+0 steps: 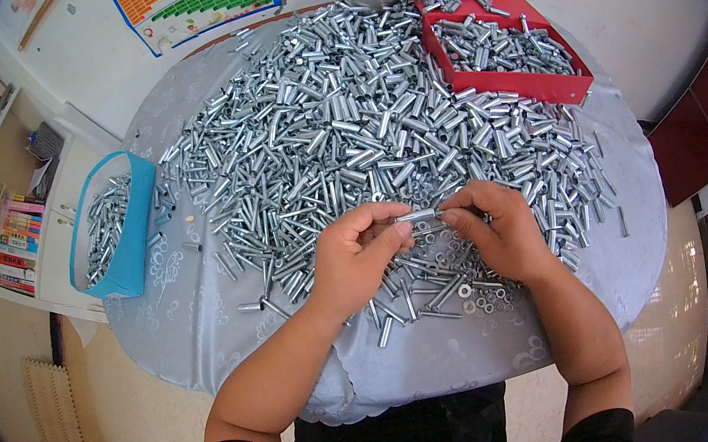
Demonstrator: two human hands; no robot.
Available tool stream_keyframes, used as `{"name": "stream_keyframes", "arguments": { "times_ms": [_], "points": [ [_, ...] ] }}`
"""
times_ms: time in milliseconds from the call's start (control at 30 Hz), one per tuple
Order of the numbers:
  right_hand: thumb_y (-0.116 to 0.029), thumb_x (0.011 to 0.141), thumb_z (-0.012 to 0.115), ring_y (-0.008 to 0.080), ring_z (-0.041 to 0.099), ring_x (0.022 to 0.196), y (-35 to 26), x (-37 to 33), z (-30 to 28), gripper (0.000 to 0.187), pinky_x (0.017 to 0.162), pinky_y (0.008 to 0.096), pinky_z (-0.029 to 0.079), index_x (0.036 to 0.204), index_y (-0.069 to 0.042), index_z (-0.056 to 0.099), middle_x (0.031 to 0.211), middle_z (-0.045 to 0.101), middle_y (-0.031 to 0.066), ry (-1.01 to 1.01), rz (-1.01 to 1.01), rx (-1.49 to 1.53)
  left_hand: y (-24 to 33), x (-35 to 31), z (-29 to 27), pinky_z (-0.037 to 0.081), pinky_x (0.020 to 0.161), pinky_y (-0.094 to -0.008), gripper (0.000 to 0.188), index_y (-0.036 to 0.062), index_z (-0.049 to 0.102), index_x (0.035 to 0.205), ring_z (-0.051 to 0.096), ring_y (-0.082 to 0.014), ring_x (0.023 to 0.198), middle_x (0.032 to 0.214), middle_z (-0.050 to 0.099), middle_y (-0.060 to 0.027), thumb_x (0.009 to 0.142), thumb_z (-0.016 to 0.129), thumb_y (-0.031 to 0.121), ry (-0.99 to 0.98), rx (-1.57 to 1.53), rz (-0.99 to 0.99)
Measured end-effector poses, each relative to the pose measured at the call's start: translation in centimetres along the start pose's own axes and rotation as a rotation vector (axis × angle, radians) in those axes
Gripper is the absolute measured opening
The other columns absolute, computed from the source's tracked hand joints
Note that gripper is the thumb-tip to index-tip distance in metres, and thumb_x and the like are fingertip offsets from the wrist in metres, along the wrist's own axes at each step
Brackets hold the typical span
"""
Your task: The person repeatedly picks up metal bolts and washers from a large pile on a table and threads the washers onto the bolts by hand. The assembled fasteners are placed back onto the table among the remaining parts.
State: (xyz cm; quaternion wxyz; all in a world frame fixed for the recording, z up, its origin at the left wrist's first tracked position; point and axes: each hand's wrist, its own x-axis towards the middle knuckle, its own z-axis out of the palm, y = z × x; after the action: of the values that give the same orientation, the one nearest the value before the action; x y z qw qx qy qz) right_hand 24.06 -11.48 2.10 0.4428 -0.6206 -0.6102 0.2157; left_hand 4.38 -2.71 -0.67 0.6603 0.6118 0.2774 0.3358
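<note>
Over the heap of metal tubes (pixel 359 122) your left hand (pixel 357 255) and right hand (pixel 499 233) pinched one short metal tube (pixel 417 215) between fingertips, small washers (pixel 472 299) lying below.

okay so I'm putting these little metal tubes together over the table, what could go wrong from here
1. The metal tube is pinched only at its ends between the left hand and right hand; it could slip into the heap of tubes below and be lost among look-alikes.
2. The small washers lie loose near the table's near edge; a wrist sweep might push them off.
3. The blue box overhangs the table's left side and might tip if bumped.
</note>
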Motion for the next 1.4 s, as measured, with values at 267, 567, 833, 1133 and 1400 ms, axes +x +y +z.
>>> {"name": "stream_keyframes", "arguments": {
  "times_ms": [267, 567, 833, 1133, 1400],
  "points": [
    [-0.008, 0.076, 0.072, 0.0303, 0.063, 0.078, 1.3, 0.4, -1.1, 0.009, 0.07, 0.0379, 0.051, 0.085, -0.005, 0.069, 0.082, 0.064, 0.0102, -0.025, -0.218, -0.255, -0.2, 0.3, -0.3, 0.056, 0.07, -0.0248, 0.018, -0.0027, 0.064, 0.109, 0.067, -0.0124, 0.077, 0.093, 0.069, -0.0084, 0.093, 0.062, 0.004, 0.098, -0.033, -0.013],
    [-0.013, 0.073, 0.074, 0.0295, 0.061, 0.08, 1.2, 0.1, -1.6, 0.012, 0.073, 0.0404, 0.05, 0.082, -0.006, 0.07, 0.081, 0.061, 0.0087, -0.244, -0.266, -0.294, -0.2, 0.0, 0.1, 0.056, 0.069, -0.0232, 0.018, -0.0025, 0.064, 0.109, 0.066, -0.0107, 0.076, 0.091, 0.069, -0.0071, 0.091, 0.063, 0.001, 0.077, -0.063, -0.005],
    [-0.018, 0.075, 0.074, 0.0304, 0.06, 0.081, 1.3, -0.1, -1.0, 0.014, 0.072, 0.0412, 0.049, 0.083, -0.006, 0.071, 0.08, 0.06, 0.0099, -0.354, -0.266, -0.308, -0.2, 0.0, 0.2, 0.056, 0.069, -0.0228, 0.017, -0.0023, 0.064, 0.108, 0.066, -0.0104, 0.076, 0.09, 0.069, -0.007, 0.091, 0.064, 0.001, 0.073, -0.057, -0.009],
    [-0.013, 0.08, 0.07, 0.0287, 0.062, 0.079, 1.2, -0.1, -0.9, 0.013, 0.07, 0.0385, 0.049, 0.087, -0.003, 0.066, 0.081, 0.061, 0.0107, -0.273, -0.158, -0.216, -0.2, 0.0, 0.1, 0.056, 0.068, -0.023, 0.018, -0.0024, 0.065, 0.108, 0.067, -0.011, 0.075, 0.09, 0.069, -0.0073, 0.091, 0.065, 0.001, 0.063, -0.024, -0.02],
    [-0.004, 0.093, 0.06, 0.0108, 0.064, 0.071, 1.1, -0.2, -0.2, 0.006, 0.064, 0.026, 0.051, 0.093, 0.001, 0.058, 0.084, 0.068, 0.0089, 0.047, 0.234, 0.401, 0.0, -0.2, 0.2, 0.056, 0.069, -0.0234, 0.019, -0.0022, 0.065, 0.11, 0.067, -0.0116, 0.076, 0.091, 0.069, -0.008, 0.091, 0.064, 0.002, 0.049, -0.036, -0.033]
  ]
}}
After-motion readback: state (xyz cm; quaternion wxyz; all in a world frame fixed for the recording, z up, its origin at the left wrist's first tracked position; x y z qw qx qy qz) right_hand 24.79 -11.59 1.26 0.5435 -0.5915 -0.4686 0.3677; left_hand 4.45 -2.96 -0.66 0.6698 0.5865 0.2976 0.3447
